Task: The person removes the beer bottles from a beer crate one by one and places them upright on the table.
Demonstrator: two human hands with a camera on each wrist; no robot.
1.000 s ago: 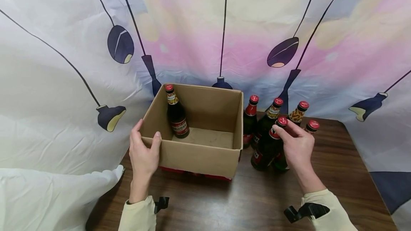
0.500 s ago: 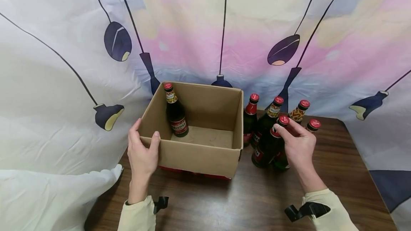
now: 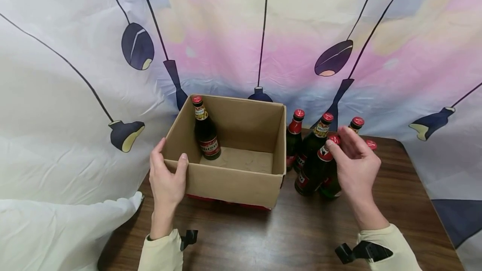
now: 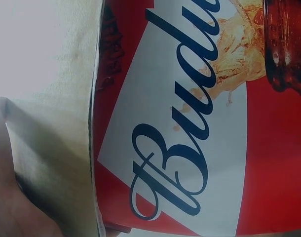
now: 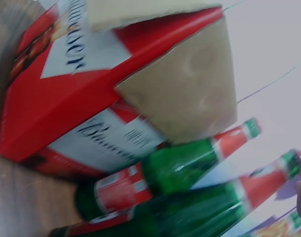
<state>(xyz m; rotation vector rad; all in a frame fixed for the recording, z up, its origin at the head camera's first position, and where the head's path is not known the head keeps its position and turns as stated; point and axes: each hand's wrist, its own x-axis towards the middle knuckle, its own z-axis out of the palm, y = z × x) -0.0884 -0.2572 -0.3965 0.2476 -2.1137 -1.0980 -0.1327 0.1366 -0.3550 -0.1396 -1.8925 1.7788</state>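
An open-topped cardboard beer carton [image 3: 233, 185] stands at the centre of the head view, its tan front flap hanging over a red printed side [image 4: 279, 148]. One capped dark beer bottle [image 3: 206, 137] is upright in its back left part. My left hand [image 3: 167, 183] grips the carton's near left corner, thumb [image 4: 17, 210] over the tan cardboard and fingers along the left side. To the right, my right hand [image 3: 357, 170] is at the red cap of the front beer bottle [image 3: 312, 175], thumb in front and fingertips beyond it, spread apart.
Several more capped bottles, such as a green one [image 3: 293, 141] against the carton's right side, stand grouped on the wooden table [image 3: 241, 241]. A printed cloth [image 3: 301, 24] hangs close behind. White fabric [image 3: 64, 229] bulges at the left table edge.
My right hand, which was pinching the front bottle's cap, has shifted slightly right and its fingers have spread apart. The bottle stays in place. My left hand keeps its grip on the carton.
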